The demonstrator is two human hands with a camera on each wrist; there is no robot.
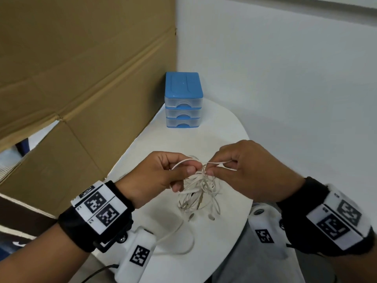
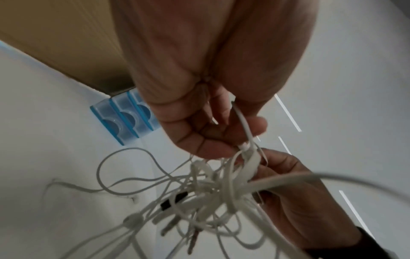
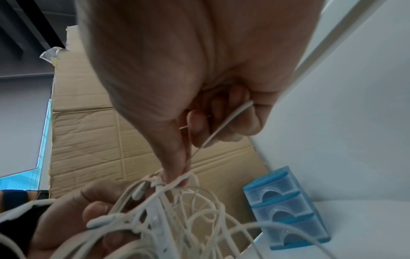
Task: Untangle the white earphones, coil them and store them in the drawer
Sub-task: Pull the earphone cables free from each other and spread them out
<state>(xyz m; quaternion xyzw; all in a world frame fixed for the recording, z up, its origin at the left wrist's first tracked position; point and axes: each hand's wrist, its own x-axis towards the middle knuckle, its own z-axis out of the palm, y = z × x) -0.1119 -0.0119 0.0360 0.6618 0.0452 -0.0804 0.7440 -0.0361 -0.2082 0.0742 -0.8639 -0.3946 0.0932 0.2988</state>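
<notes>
A tangled bundle of white earphones [image 1: 196,188] hangs between both hands above the white table [image 1: 228,127], its earbuds and plugs dangling near the surface. My left hand [image 1: 163,172] pinches a cable loop at the knot's left side. Facing it, my right hand [image 1: 234,168] pinches another strand at the knot's right side. In the left wrist view the earphones [image 2: 213,189] spread below my left hand [image 2: 217,133]. In the right wrist view my right hand [image 3: 177,140] pinches the earphones [image 3: 168,206] at the knot. The small blue drawer unit [image 1: 183,100] stands at the table's far end, all three drawers closed.
Large cardboard sheets [image 1: 77,78] stand along the left side of the table. A white wall [image 1: 285,78] rises behind and to the right. The drawer unit [image 2: 124,121] [image 3: 286,208] also shows in both wrist views. A loose white cable [image 1: 179,242] lies on the near table.
</notes>
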